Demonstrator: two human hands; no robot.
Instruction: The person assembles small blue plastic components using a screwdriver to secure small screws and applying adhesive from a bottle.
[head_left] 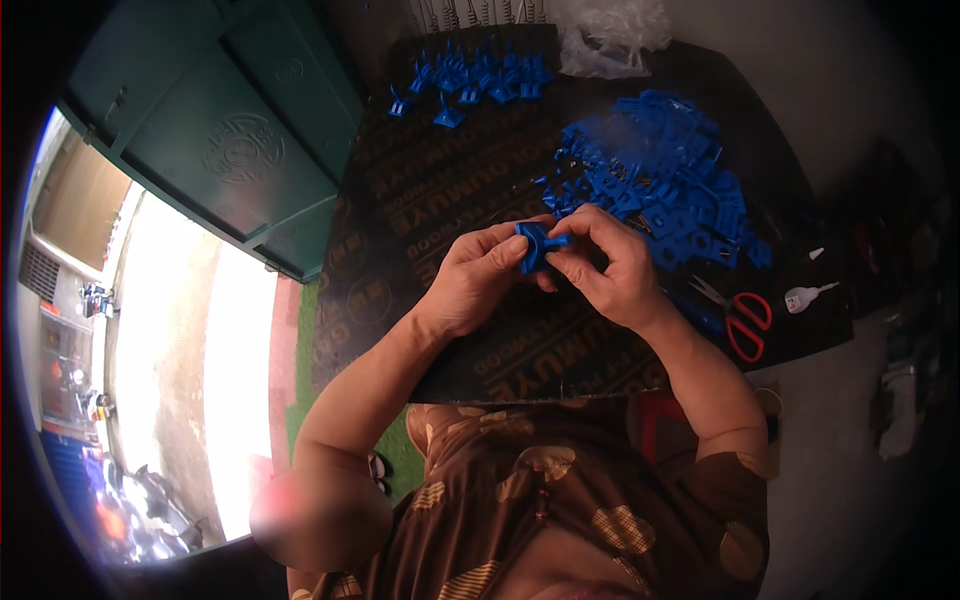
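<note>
Keep left hand (480,275) and right hand (610,265) pinching blue plastic piece (535,243) firmly, aligning halves squarely over black board (440,190).

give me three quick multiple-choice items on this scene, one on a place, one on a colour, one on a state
1. Where do the scissors lie?
A. on the board to the right of the hands
B. on the green door
C. on the person's lap

2. What colour is the small plastic part held in the hands?
A. red
B. blue
C. white

3. How is that part held?
A. by the left hand alone
B. by the right hand alone
C. between both hands

Answers: 1 A, they rest on the dark board near its right edge; 2 B, it matches the blue pile; 3 C, fingers of both hands grip it.
</note>
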